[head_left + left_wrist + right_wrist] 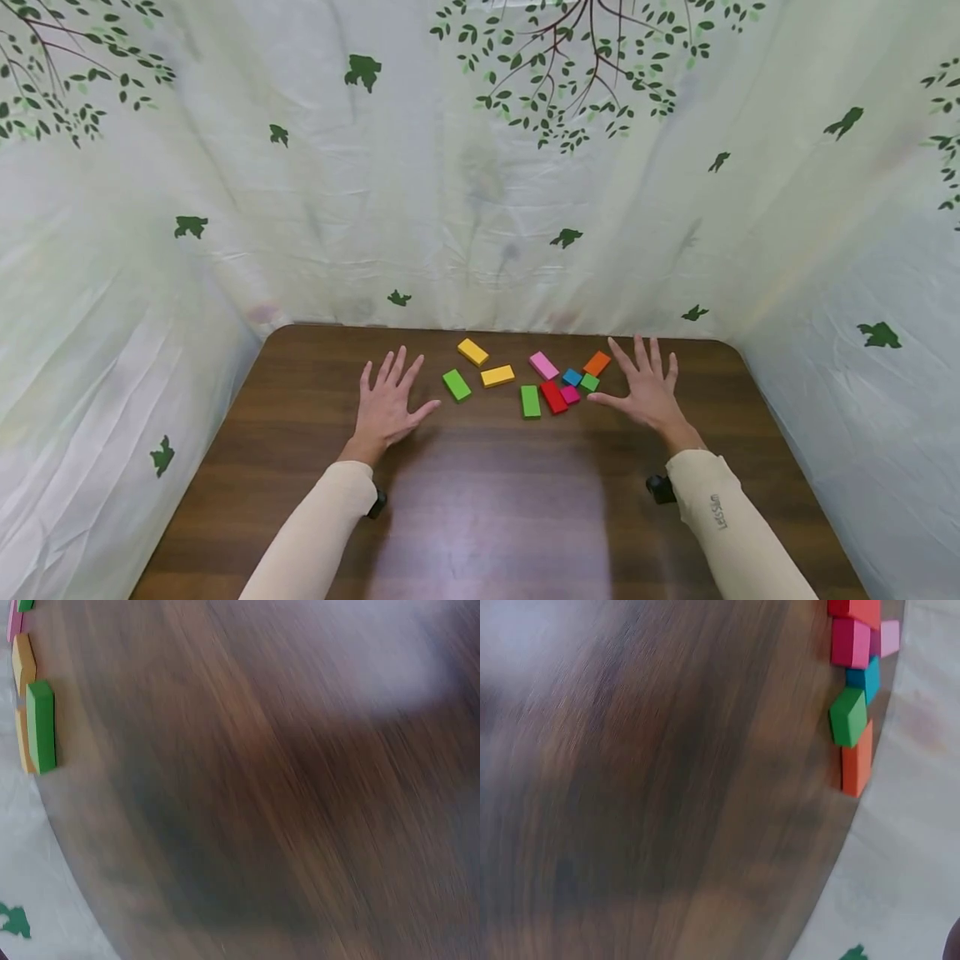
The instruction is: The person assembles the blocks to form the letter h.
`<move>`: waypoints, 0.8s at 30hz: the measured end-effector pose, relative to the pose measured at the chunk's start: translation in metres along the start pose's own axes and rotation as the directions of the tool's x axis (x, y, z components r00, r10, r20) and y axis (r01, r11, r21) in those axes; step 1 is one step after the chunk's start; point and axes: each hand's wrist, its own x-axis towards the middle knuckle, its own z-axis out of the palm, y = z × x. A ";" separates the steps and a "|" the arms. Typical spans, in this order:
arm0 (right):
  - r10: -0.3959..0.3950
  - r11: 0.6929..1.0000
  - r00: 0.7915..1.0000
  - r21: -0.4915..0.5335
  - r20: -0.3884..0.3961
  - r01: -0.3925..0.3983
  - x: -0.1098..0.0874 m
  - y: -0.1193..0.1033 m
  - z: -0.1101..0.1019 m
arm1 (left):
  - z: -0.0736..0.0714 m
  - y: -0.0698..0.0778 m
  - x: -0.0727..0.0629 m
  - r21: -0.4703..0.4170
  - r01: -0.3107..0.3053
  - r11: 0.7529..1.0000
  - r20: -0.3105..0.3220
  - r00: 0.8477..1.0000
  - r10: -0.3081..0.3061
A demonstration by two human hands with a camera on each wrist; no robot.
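Note:
Coloured blocks lie loosely scattered near the table's far edge in the head view. My left hand (386,406), fingers spread and holding nothing, is left of a green block (456,385) and two yellow blocks (497,377). On the other side my right hand (647,392) is spread too, nearest to a small green cube (589,383) and an orange block (597,363). Between the hands lie a pink block (543,366), a blue cube (572,377), a red block (554,397), a magenta cube (570,394) and a second green block (530,402).
The brown wooden table (487,517) has rounded far corners. A pale curtain (465,208) printed with leaves and birds hangs behind it and along both sides. Dark wrist cameras (660,489) sit at the cream sleeves (315,533).

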 end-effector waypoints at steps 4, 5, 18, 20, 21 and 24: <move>-0.011 1.000 1.000 0.001 0.008 0.011 0.004 -0.008 0.008 | 0.010 0.012 0.006 -0.026 -0.007 1.000 0.024 1.000 0.008; -0.016 1.000 1.000 -0.002 0.009 0.016 0.005 -0.010 0.010 | 0.012 0.015 0.008 -0.032 -0.007 0.999 0.027 1.000 0.008; -0.086 0.995 0.996 0.050 0.008 0.086 0.022 -0.030 0.035 | 0.032 0.036 0.035 -0.034 0.030 0.999 0.116 0.993 -0.026; -0.099 0.994 0.995 0.056 0.007 0.098 0.023 -0.032 0.038 | 0.034 0.038 0.038 -0.034 0.045 0.998 0.149 0.988 -0.040; -0.103 0.993 0.995 0.056 0.009 0.102 0.024 -0.033 0.040 | 0.035 0.038 0.039 -0.033 0.052 0.998 0.165 0.985 -0.046; -0.103 0.994 0.995 0.038 0.011 0.103 0.028 -0.037 0.045 | 0.038 0.040 0.043 -0.040 0.063 0.997 0.199 0.979 -0.054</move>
